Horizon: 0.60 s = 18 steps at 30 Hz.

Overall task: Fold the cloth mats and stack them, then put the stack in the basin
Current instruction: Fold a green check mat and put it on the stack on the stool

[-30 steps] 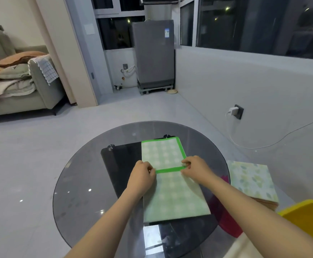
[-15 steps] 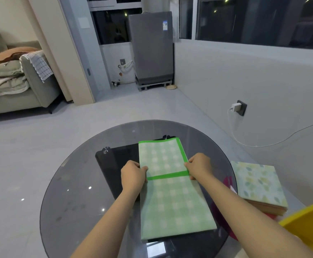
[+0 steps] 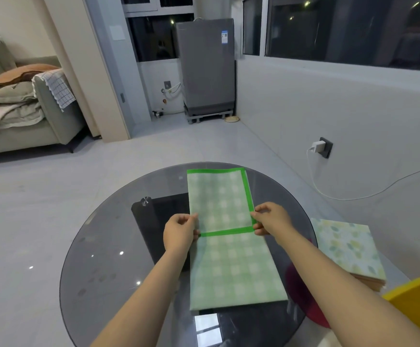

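Note:
A green checked cloth mat (image 3: 231, 266) with a bright green border lies on the round glass table (image 3: 98, 259). Its near half lies flat and its far half is folded back, so a green edge runs across the middle. My left hand (image 3: 180, 232) pinches that edge on the left side. My right hand (image 3: 271, 219) pinches it on the right side. A stack of folded leaf-patterned mats (image 3: 349, 249) sits to the right of the table. The yellow basin (image 3: 419, 304) shows at the lower right corner, partly cut off.
A dark square base (image 3: 158, 221) shows under the glass. A red round object (image 3: 301, 299) lies below the table's right edge. A charger and cable (image 3: 319, 146) hang on the right wall. A sofa with blankets (image 3: 16, 106) stands far left, a grey appliance (image 3: 206, 66) at the back.
Both hands have carried the mat's green edge away from me, so the folded far part now reaches the table's far rim. The camera has tilted slightly.

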Each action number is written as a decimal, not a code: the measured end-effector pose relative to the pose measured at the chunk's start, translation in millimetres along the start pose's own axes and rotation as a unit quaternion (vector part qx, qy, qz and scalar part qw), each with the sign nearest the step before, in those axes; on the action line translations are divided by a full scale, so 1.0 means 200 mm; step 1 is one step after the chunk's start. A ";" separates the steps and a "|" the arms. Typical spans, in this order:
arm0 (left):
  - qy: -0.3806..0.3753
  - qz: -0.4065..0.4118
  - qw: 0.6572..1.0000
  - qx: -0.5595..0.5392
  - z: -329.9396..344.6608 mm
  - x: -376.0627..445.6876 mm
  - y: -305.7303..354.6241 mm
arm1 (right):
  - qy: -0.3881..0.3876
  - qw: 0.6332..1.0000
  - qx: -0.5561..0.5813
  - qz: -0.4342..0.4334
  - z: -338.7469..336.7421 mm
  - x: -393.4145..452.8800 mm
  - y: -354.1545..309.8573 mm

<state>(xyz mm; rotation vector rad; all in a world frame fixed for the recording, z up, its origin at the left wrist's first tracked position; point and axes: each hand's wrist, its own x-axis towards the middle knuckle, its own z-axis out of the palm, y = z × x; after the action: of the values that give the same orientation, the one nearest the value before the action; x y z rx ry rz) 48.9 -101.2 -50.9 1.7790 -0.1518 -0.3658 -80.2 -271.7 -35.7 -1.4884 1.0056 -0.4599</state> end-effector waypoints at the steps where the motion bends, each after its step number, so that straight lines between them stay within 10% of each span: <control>1: -0.006 0.002 1.000 -0.020 -0.01 -0.01 0.01 | -0.015 1.000 0.024 -0.002 -0.01 -0.01 0.00; 10: -0.085 -0.081 0.978 -0.175 -0.09 -0.05 0.07 | -0.107 0.986 0.123 0.029 -0.08 -0.03 -0.02; 18: -0.094 -0.019 0.993 -0.065 -0.16 -0.08 0.05 | -0.104 0.990 0.090 0.015 -0.12 -0.03 0.01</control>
<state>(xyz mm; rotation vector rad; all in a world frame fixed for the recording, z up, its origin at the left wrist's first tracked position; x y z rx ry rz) 44.8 -69.9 -33.0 1.6190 -0.2232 -0.5582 -102.4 -280.8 -30.5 -1.3274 0.7985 -0.3559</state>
